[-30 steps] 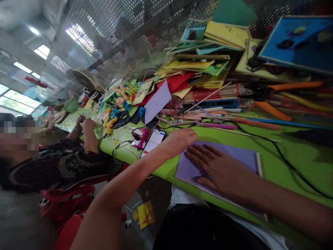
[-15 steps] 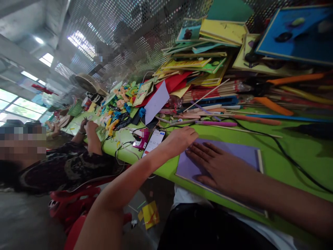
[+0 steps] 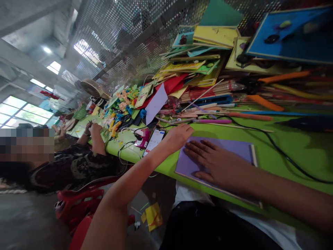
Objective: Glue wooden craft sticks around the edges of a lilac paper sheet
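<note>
A purple sheet-covered board (image 3: 231,147) with pale wooden strips along its edges lies on the green table in front of me. My right hand (image 3: 208,159) rests flat on it, palm down and fingers stretched. At the board's far left corner is my left hand (image 3: 179,137), its fingers bent and pressed together. Their tips are turned away, so what they hold, if anything, is hidden. Close to my left forearm lie a phone (image 3: 154,141) with a lit screen and a magenta device (image 3: 142,139) with cables.
Behind the board lie foam strips, sticks and orange-handled pliers (image 3: 267,103). Stacked colored picture boards (image 3: 215,34) lean by the perforated metal screen. A black cable (image 3: 275,149) crosses the green table (image 3: 293,139). A co-worker (image 3: 78,163) sits at left near a red chair (image 3: 78,203).
The view has shifted slightly. My right hand stays flat on the purple board, and my left hand keeps nearly the same place at its far left corner.
</note>
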Demonstrator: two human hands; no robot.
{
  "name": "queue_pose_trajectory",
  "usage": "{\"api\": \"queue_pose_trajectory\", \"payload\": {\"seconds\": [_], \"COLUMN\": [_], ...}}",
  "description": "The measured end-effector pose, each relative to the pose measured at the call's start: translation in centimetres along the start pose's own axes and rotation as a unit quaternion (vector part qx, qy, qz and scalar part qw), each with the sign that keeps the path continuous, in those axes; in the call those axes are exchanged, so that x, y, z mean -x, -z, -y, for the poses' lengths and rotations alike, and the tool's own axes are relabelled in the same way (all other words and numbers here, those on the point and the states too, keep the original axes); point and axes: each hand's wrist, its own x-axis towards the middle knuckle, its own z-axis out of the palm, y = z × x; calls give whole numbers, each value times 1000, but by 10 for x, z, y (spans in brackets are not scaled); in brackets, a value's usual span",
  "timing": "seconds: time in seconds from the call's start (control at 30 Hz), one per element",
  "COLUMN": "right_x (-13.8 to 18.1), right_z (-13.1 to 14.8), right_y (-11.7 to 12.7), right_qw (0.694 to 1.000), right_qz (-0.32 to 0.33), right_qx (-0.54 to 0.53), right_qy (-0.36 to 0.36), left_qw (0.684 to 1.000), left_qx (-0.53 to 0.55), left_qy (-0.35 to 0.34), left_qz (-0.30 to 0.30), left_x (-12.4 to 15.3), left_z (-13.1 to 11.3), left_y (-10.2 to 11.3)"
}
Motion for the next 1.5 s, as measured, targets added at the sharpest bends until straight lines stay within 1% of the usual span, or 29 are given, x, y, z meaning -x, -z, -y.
{"api": "queue_pose_trajectory", "payload": {"seconds": [0.13,0.3,0.43,0.57,0.67,0.8,0.93,1.0,1.13,1.23,1.33,1.5], "right_x": [-2,-4,-2,0,0,0,0,0,-3,-3,-1,3], "right_z": [2,3,4,5,5,5,4,4,4,4,4,3], "right_y": [4,6,3,0,-1,0,-1,-1,1,2,0,-6], "right_qw": [1000,1000,1000,1000,1000,1000,999,999,999,999,999,1000], "right_qz": [14,15,9,-1,-3,-11,-16,-14,-6,-2,-6,-15], "right_qx": [12,12,23,17,10,16,21,22,34,38,30,20], "right_qy": [-6,-6,-11,-22,-21,-17,-19,-18,-10,-4,-10,-14], "left_qw": [999,999,999,997,995,995,997,998,999,998,999,997], "left_qx": [33,38,3,-37,-52,-57,-57,-38,23,51,18,-41], "left_qy": [-4,-15,-35,-70,-80,-73,-56,-51,-38,-34,-38,-61], "left_qz": [-6,-11,-11,3,16,27,23,15,-5,-9,5,20], "left_x": [4,8,6,4,4,4,4,4,3,3,3,1], "left_z": [9,8,4,1,-1,-5,-8,-5,8,15,12,-4], "left_y": [3,3,4,11,15,16,13,9,1,-1,3,15]}}
